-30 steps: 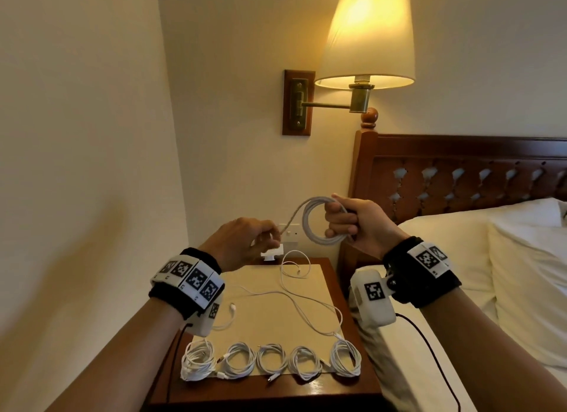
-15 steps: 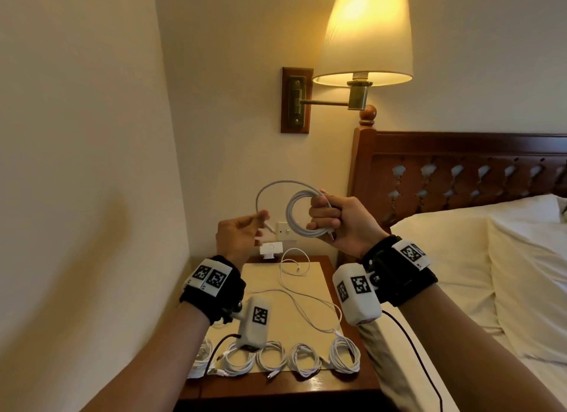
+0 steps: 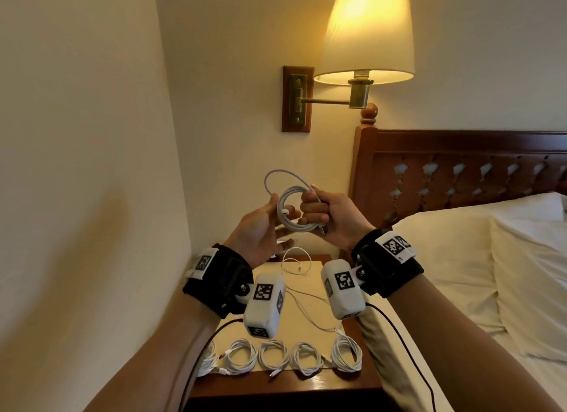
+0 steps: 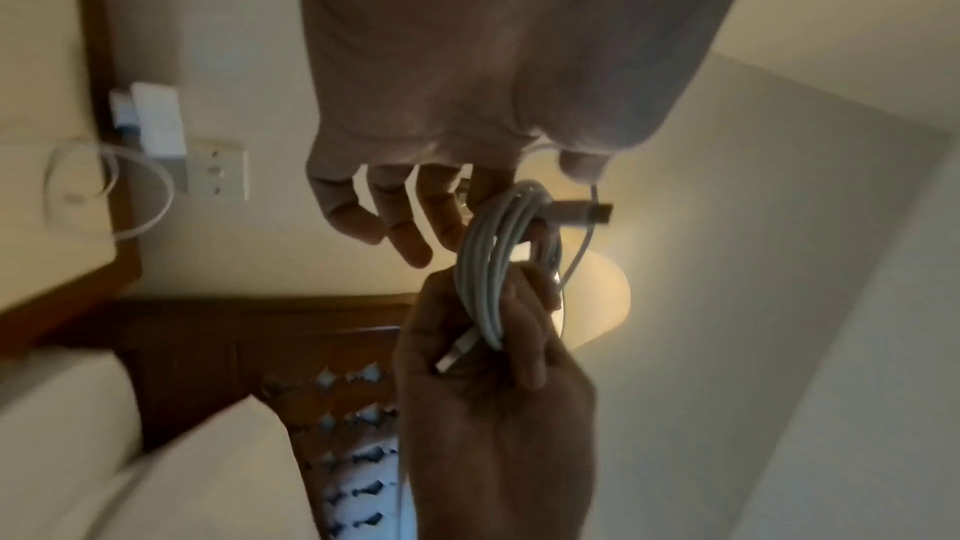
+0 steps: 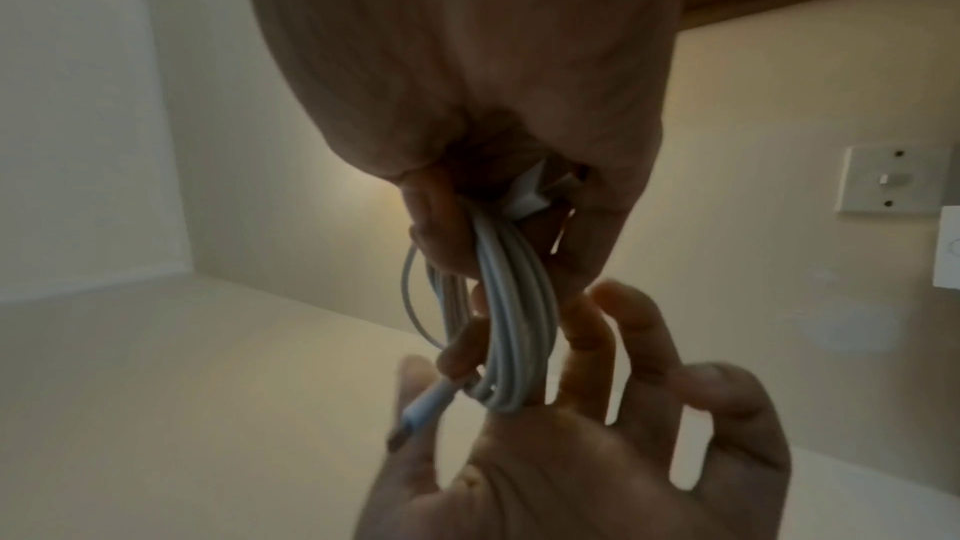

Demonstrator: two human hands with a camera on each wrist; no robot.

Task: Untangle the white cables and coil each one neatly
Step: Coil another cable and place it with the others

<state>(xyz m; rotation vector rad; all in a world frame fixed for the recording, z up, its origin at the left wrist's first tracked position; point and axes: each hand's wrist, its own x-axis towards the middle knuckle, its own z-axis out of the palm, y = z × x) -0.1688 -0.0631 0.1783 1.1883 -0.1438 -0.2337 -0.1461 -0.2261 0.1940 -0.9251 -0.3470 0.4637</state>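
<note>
- The desk (image 3: pixel 306 390), a wooden bedside one, carries a pale mat (image 3: pixel 310 325); along the mat's near edge lie five coiled cables (image 3: pixel 273 357) in a row, side by side.
- A loose white cable (image 3: pixel 306 301) trails over the mat from the back of the desk toward the rightmost coil.
- The right hand (image 3: pixel 331 218) is fisted round one side of a white cable coil (image 3: pixel 294 210), held upright in the air above the back of the desk; a plug end sticks out below the fist.
- The left hand (image 3: pixel 260 230) is palm up with fingers spread and nearly straight, fingertips (image 4: pixel 410 245) at the coil's other side; thumb and forefinger touch the free tail, whose plug (image 5: pixel 415 417) points past the palm.
- One wider loop of the tail arcs above the coil.
- Both forearms are raised, wrists close together, hands meeting at the coil.
</note>
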